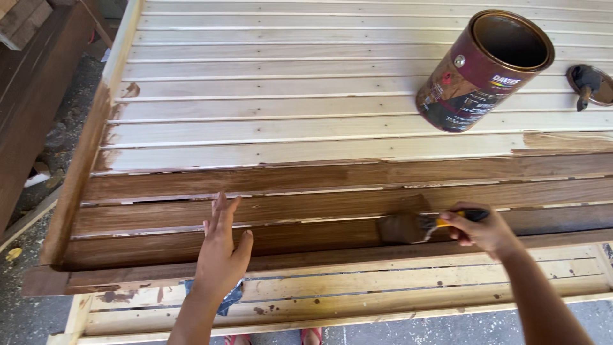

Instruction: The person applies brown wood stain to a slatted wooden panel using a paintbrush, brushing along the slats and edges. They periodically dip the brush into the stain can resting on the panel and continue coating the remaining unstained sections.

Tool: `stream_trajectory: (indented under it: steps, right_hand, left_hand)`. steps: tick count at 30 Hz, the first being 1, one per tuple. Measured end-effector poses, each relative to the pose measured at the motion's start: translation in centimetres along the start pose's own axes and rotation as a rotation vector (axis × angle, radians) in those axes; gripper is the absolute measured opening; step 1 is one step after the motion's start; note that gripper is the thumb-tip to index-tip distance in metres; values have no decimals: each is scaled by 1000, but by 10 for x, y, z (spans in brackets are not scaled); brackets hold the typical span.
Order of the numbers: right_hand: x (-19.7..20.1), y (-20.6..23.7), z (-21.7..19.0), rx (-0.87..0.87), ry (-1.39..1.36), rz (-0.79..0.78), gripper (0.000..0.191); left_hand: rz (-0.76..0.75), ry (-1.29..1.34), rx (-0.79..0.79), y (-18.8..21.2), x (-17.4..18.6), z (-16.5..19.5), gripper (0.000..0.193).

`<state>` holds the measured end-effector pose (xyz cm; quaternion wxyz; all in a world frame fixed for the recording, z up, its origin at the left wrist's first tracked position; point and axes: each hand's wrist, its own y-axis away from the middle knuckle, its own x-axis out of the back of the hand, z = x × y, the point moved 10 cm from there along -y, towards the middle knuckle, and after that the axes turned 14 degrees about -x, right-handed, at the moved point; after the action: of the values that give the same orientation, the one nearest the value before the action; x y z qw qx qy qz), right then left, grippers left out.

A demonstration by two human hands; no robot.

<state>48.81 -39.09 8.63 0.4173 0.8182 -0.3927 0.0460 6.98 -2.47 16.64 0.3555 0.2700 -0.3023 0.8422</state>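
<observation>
From the head view, my right hand (480,230) grips a stain-loaded flat paintbrush (408,227) on the dark-stained slat of the slatted wooden panel (306,128). My left hand (221,252), fingers spread and empty, steadies the edge. I'd judge long strokes along the grain work best.

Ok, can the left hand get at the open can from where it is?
Probably not without leaning: the left hand rests near the slats' front edge, the can stands far across, beyond the right hand.

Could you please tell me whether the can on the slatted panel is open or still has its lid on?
Open. The can stands with its dark mouth uncovered, and its round lid lies apart on the slats beside it.
</observation>
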Motion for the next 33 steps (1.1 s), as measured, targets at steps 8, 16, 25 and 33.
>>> stream_trajectory:
  steps: [8, 16, 25, 33]
  right_hand:
    - [178, 13, 9, 74, 117, 371, 32]
    - [137, 31, -34, -289, 1063, 861, 61]
    - [-337, 80, -155, 602, 1476, 582, 17]
    - [-573, 254, -260, 1205, 859, 253, 7]
  left_hand:
    - [-21, -39, 43, 0, -14, 13, 66]
    - [22, -60, 89, 9, 21, -19, 65]
    - [104, -73, 98, 22, 98, -75, 67]
    - [159, -213, 136, 54, 198, -149, 69]
